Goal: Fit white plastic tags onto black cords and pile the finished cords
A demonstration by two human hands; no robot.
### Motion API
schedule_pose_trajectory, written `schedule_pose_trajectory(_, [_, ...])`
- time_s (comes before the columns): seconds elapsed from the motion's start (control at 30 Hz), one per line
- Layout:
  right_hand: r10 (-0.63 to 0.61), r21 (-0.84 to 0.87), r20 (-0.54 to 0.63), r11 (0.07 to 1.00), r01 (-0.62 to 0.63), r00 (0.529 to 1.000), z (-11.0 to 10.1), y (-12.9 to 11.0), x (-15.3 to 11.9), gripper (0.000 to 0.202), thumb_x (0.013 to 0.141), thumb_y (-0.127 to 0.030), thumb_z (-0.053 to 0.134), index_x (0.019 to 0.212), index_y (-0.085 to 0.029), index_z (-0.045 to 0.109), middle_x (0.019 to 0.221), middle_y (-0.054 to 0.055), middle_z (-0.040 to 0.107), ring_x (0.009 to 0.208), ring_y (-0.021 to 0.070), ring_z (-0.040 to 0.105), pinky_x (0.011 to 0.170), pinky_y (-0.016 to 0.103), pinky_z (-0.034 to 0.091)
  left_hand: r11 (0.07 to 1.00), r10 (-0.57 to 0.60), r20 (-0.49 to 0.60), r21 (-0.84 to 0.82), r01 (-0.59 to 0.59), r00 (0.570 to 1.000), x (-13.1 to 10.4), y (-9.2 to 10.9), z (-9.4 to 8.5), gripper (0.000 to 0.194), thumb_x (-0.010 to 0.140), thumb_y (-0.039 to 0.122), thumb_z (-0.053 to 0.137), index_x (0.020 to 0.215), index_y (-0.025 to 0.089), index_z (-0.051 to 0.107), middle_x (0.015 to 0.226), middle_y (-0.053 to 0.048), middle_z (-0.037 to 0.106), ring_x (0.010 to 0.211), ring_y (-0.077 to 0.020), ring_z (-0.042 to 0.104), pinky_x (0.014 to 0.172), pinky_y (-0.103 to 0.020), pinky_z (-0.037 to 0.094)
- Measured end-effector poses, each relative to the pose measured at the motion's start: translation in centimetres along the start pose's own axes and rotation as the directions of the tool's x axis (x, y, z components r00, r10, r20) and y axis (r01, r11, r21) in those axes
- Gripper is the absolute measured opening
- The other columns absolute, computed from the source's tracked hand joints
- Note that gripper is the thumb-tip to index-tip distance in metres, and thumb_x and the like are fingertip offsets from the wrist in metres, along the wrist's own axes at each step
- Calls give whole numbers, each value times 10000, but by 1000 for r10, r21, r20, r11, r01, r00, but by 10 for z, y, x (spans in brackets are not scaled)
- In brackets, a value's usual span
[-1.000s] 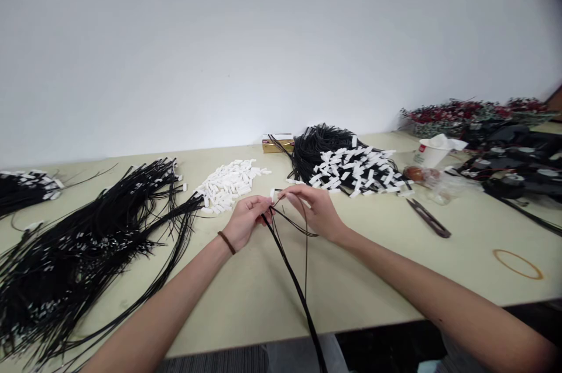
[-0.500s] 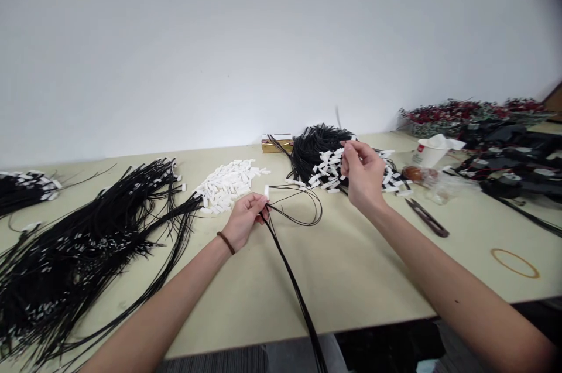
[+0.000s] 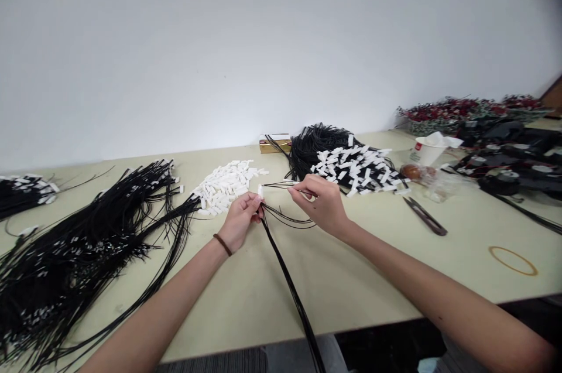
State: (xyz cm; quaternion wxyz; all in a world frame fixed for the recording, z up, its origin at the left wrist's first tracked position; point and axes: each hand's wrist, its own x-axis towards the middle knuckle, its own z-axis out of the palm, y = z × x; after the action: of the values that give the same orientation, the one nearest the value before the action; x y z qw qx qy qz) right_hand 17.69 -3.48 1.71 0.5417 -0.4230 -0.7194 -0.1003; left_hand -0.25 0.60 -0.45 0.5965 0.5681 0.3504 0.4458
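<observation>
Fingers [image 3: 253, 204] of the left hand [image 3: 237, 221]: pressed together on one white plug [image 3: 260, 191], held upright just above the worktop [image 3: 360, 279], near its middle. Fingers of the right hand [image 3: 324, 204]: pinched at the tips on thin black wires [image 3: 277, 185] that run sideways from that plug; the exact number is too fine to count. Below these, one set of looped wires [image 3: 285, 218], spanning the gap between the hands. One long black bundle [image 3: 290, 288], leading from the left hand down over the near edge. State of the work, as judged: the plug in hand is partly wired at least; whether any slot stands unfilled cannot be told. Apparently done: one heap of wired plugs [image 3: 362, 171], behind the right hand, the white ends facing forward. Apparently left: one pile of loose plugs [image 3: 228, 182], beyond the left hand, no wires seen in them; one large spread of black wires [image 3: 88, 244], at left, with small pale tips. Also present: one pair of snips [image 3: 425, 216], lying apart from both hands; one yellow ring [image 3: 513, 247]; one paper cup [image 3: 425, 154], tissue inside.
</observation>
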Motion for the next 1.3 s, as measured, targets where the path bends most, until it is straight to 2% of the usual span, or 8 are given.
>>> schedule_pose_trajectory(0.47, [-47,-32,14,998,48,999,0,1,0,186,791,-183,498,605,-181,504,521,-27,391,517,95,367,507,237,298,1000,-4,-17,17,4,1000,-2,3,1,239,695,367,609,697,147,516,569,33,492,500,-62,419,480,-182,322])
schedule_pose_trajectory(0.73, [-52,-45,27,998,53,998,0,0,0,200,803,-200,491,604,-180,499,524,-26,387,527,99,360,512,242,293,993,64,-11,102,-63,998,0,1,0,265,705,401,591,696,146,519,522,37,479,483,-73,420,485,-197,327])
schedule_pose_trajectory(1.1, [-52,-102,131,993,66,990,-3,4,1,180,866,-230,418,728,-168,517,602,5,442,595,125,372,552,263,310,973,132,7,189,-131,991,-3,6,2,253,723,391,579,695,150,510,517,40,468,476,-76,425,475,-200,334])
schedule_pose_trajectory(1.3, [-138,-146,257,973,179,957,-4,1,1,178,873,-225,397,728,-177,487,681,34,482,680,155,386,600,280,330,947,109,132,287,-143,985,-4,6,3,248,738,393,564,694,154,515,514,33,490,473,-83,444,484,-209,338])
